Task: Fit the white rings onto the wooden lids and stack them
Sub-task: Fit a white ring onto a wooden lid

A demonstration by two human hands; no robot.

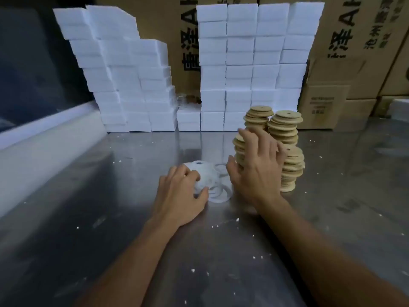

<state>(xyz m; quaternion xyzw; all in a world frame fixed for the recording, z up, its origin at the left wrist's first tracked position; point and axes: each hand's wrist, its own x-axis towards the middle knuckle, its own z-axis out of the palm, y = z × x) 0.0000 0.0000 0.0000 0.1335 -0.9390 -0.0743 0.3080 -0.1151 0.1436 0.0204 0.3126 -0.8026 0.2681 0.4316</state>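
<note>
The wooden lids are round, pale tan discs with a small centre hole, piled in several uneven stacks on the metal table at about one o'clock from its middle. The white rings lie in a loose heap just at nine o'clock of the stacks. The left hand curls its fingers around the heap, gripping rings. The right hand, fingers spread and straight, presses against the nearest stack. White boxes are piled at twelve o'clock.

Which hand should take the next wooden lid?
Right, probably: the right hand is spread against the lid stacks, while the left hand is curled on the white rings.
</note>
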